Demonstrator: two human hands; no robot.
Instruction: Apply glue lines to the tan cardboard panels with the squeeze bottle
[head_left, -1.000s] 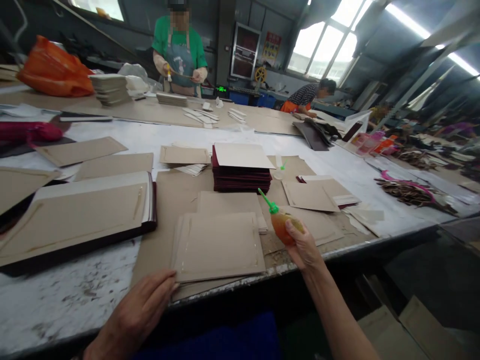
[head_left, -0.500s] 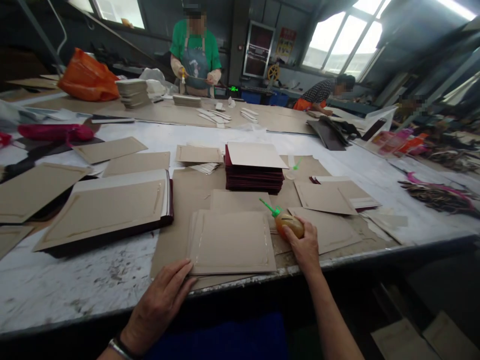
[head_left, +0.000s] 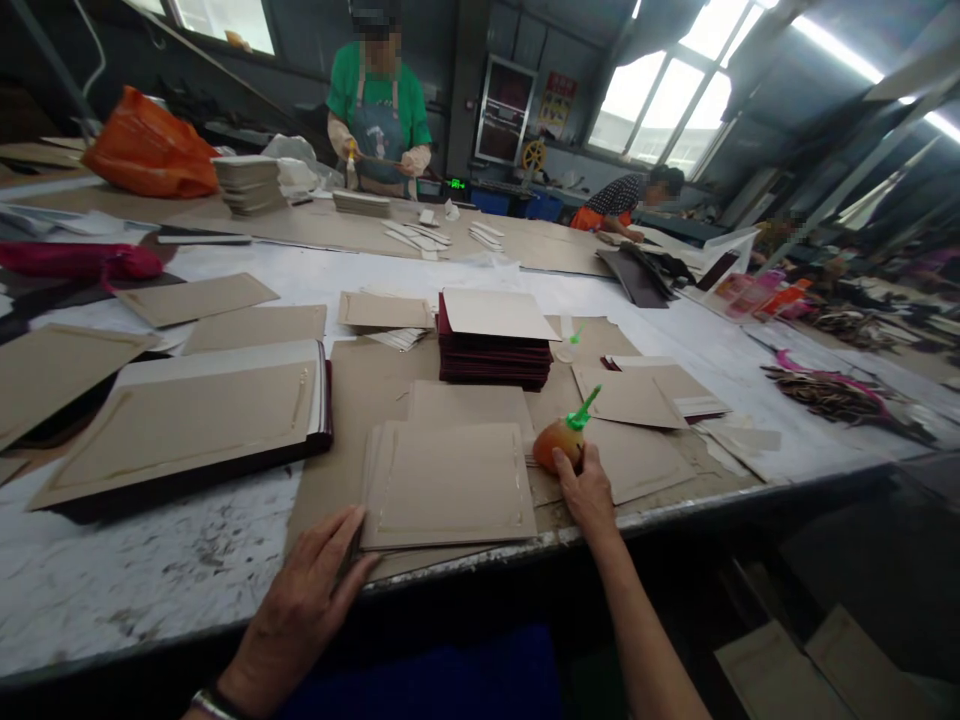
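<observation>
My right hand [head_left: 587, 495] is wrapped round an amber glue bottle [head_left: 553, 447] with a green nozzle that points up and to the right. The bottle is just right of a small stack of tan cardboard sheets [head_left: 454, 480] near the table's front edge. On the top sheet, shiny glue lines run along the left, right and front margins. Beside the stack's front left corner lies my left hand [head_left: 311, 575], its fingers stretched out and the fingertips touching the edges. Another cardboard sheet [head_left: 469, 400] shows partly behind the stack.
Behind stands a pile of dark red covers [head_left: 495, 362] topped by a pale board. Glue-marked boards lie on a thick stack [head_left: 202, 420] at left. More boards [head_left: 630, 395] lie at right. Across the table a person in a green shirt [head_left: 382, 110] works near an orange bag [head_left: 150, 145].
My right hand has turned the glue bottle, so its nozzle swings from pointing left to pointing up and right. My left hand stays at the stack's corner. The whole view has shifted slightly.
</observation>
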